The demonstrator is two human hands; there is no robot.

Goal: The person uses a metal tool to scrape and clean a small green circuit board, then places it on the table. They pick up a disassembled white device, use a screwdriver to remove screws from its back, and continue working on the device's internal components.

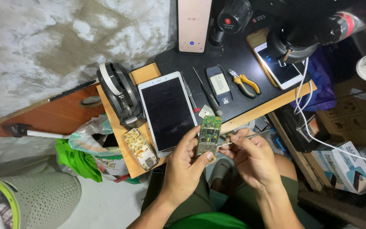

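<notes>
Holding the green circuit board (207,136) up in front of you, your left hand (186,163) pinches it with the thumb on its bottom end and the fingers behind it. The board stands tall, its long side going up and down, with the top end pointing away from you toward the white tablet (167,111). It hangs just off the edge of the wooden table (123,142), near the tablet's lower right corner. Your right hand (250,157) is closed around thin metal tweezers (242,138). The tweezers lie sideways and point left at the board's right edge. The tip looks like it touches the board, but it is too small to be sure. An old phone shell (140,149) lies left of the tablet.
</notes>
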